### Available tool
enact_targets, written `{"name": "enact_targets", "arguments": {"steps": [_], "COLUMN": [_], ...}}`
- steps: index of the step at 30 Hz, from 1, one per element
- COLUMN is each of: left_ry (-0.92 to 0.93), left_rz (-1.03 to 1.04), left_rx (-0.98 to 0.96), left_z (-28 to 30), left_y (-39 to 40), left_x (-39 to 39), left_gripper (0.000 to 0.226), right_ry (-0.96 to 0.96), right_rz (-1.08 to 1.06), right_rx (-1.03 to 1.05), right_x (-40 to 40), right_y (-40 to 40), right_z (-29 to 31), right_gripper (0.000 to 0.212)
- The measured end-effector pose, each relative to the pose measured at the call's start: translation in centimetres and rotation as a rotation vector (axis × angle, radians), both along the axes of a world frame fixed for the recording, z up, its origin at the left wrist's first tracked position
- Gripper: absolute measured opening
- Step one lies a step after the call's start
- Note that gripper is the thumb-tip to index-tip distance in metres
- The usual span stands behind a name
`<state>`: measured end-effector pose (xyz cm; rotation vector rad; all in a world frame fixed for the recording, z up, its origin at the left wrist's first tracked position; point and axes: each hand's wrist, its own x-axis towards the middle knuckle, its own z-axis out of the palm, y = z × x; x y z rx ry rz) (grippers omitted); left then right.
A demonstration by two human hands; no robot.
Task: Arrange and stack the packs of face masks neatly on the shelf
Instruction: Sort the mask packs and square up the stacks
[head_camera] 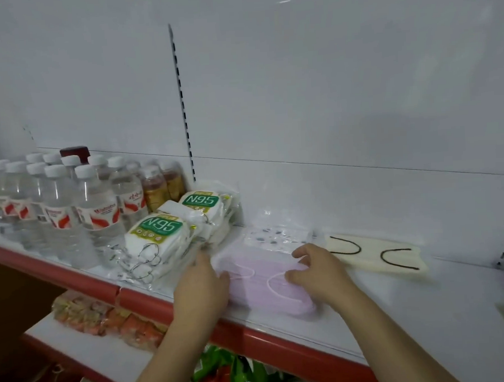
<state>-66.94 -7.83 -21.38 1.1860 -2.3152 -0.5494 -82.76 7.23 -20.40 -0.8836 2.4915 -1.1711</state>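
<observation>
A pink pack of face masks [264,283] in clear wrap lies flat on the white shelf [403,308] near its red front edge. My left hand [201,284] holds the pack's left end, thumb on top. My right hand [319,270] grips its right end with curled fingers. Just behind it lies a speckled patterned mask pack [276,234]. To the right, a cream mask pack [377,256] with dark ear loops lies flat. On the left, N95 mask packs [156,229] sit in a loose leaning pile, with another N95 pack [201,200] behind.
Several water bottles [62,206] and amber drink bottles [157,187] crowd the shelf's left end. A slotted upright [182,101] runs up the white back panel. Snack packets [105,318] lie on the lower shelf, more bags [231,370] below.
</observation>
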Motion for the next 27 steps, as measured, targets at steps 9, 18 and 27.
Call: {"name": "enact_targets", "arguments": {"steps": [9,18,27], "left_ry": [-0.180,-0.300,0.114], "left_rz": [-0.457,-0.680,-0.719], "left_rx": [-0.418,-0.211,-0.125], "left_z": [-0.5,-1.5,1.1], "left_y": [-0.6,-3.0,1.6], "left_x": [-1.2,-1.8,-3.5], "left_gripper": [0.046,0.067,0.029], "right_ry": [0.228,0.232,0.313], "right_rz": [-0.144,-0.147,-0.242], "right_rx": [0.134,0.133,0.008], "right_x": [3.5,6.1,5.8], "right_y": [1.6,1.0,4.2], "right_z": [0.0,-1.1,-0.6], "right_gripper": [0.058,0.051,0.044]}}
